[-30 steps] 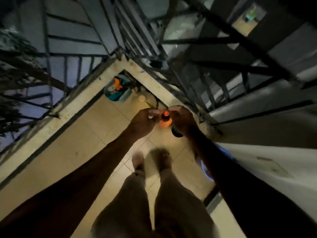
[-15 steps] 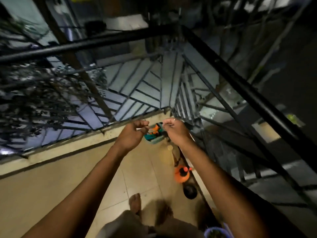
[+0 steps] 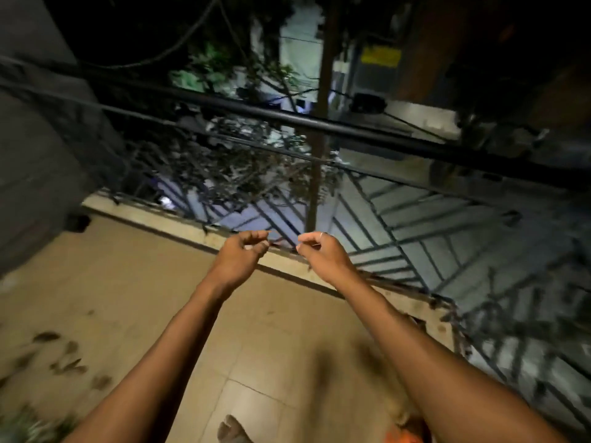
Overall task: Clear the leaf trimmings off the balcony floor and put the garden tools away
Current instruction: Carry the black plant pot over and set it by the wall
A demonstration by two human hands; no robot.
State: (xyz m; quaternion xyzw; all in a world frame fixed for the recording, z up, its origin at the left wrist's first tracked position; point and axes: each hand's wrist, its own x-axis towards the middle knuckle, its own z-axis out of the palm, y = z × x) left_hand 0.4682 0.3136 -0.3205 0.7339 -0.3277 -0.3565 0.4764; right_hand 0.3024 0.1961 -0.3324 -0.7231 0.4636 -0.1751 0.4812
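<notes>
Left grip [image 3: 238, 254] curled, railing [image 3: 319, 125] just beyond

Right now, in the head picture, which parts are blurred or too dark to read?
Head view: night, dim warm light on the floor; the leaf trimmings at lower left are smeared by motion blur; the railing bar bows from wide-angle distortion; the left hand and right hand are the sharpest.

one wide-angle view from the person's head faces forward and down. the left hand [image 3: 238, 255] and right hand [image 3: 319, 254] sit at the end of outstretched arms near centre. the balcony floor [image 3: 287, 330] lies close below, the railing [image 3: 319, 124] crosses mid-frame, and the street [image 3: 399, 201] shows far beyond it.
</notes>
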